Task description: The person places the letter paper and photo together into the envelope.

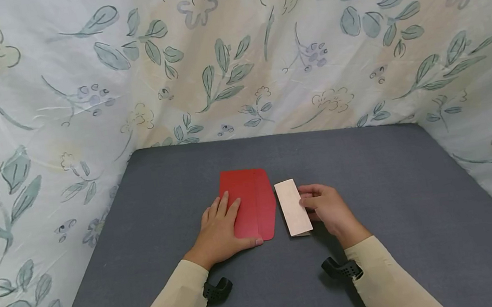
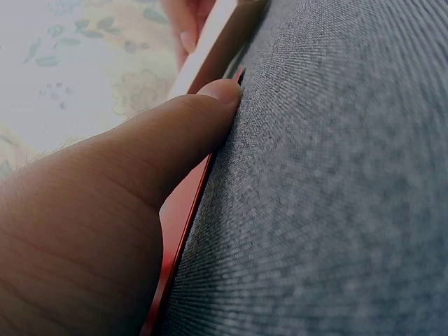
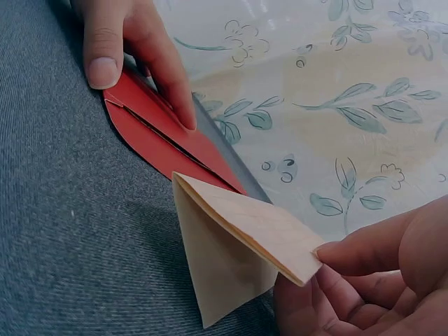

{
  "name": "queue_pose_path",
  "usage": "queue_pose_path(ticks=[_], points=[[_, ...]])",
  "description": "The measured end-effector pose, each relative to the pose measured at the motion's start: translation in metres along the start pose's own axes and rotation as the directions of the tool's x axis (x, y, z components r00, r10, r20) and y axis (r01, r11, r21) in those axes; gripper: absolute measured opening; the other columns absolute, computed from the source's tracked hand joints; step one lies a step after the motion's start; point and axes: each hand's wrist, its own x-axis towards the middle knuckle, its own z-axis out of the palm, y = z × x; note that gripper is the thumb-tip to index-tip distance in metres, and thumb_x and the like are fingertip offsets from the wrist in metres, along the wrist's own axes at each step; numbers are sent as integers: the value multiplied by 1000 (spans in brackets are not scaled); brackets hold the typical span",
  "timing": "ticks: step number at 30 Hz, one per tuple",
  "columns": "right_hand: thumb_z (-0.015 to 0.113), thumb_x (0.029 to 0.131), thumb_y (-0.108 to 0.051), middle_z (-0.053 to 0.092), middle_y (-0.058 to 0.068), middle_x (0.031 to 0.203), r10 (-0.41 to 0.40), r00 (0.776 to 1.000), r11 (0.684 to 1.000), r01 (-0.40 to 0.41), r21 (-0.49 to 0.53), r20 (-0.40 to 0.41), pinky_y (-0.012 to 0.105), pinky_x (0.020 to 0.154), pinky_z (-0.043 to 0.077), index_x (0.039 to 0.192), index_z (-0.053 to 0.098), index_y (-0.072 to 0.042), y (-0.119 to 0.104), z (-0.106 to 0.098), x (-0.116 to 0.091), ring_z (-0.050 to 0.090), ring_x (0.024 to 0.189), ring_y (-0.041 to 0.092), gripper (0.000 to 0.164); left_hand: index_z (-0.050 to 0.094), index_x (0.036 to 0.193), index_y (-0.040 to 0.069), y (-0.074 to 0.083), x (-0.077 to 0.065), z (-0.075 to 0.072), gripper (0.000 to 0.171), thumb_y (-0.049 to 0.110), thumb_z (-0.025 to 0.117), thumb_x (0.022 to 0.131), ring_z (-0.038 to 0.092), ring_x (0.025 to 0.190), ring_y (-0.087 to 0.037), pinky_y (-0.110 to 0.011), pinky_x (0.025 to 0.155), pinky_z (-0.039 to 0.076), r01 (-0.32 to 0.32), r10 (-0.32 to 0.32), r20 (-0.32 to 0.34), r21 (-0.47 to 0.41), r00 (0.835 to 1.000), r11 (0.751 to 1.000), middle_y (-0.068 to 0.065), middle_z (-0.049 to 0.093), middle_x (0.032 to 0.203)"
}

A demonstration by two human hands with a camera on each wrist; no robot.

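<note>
A red envelope [image 1: 245, 201] lies flat on the grey table, its flap spread toward the right. My left hand [image 1: 221, 230] rests on it with fingers spread, the thumb along its near edge. In the left wrist view the thumb [image 2: 189, 115] presses over the envelope's edge. Just right of the envelope is a folded piece of cream paper [image 1: 292, 207]. My right hand [image 1: 326, 207] pinches the paper's right edge between thumb and fingers. In the right wrist view the folded paper [image 3: 245, 217] stands partly unfolded, one panel hanging down, near the envelope's flap [image 3: 150, 143].
The grey table [image 1: 389, 196] stretches out around both hands. Behind and along its sides hangs a white cloth [image 1: 233, 61] printed with flowers and leaves. Black straps with camera mounts [image 1: 218, 289] sit on both wrists.
</note>
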Motion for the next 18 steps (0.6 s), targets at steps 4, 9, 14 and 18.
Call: queue_pose_path(ticks=[4,9,14,18], points=[[65,104,3,66,19,118,-8,1000,999,7,34,20,35,74,61,144,61,8,1,-1,0,69,93,23,41,36,171,10,1,-1,2,118,76,77,82,16,161,-45,-65,125,19,2,-2,-2,-1,1000,1000,-19,18,179],[64,105,2,64,17,118,-31,998,998,28,64,49,37,75,61,144,59,8,2,-2,-1,68,96,22,40,36,171,11,1,-2,4,118,77,77,82,15,162,-44,-64,125,18,8,-8,-1,2,1000,1000,-18,17,179],[63,106,2,63,16,118,-39,997,995,33,93,64,37,77,60,144,57,7,2,-3,-2,66,99,22,40,36,171,11,3,-3,6,118,75,78,82,15,161,-44,-65,125,18,14,-14,-4,0,1000,1000,-18,17,179],[64,106,1,62,14,116,-38,997,992,30,119,60,37,76,60,144,55,6,2,-3,-2,63,100,22,39,36,171,11,4,-4,7,117,74,79,82,15,161,-44,-65,125,18,15,-15,-6,-2,1000,1000,-18,17,179]])
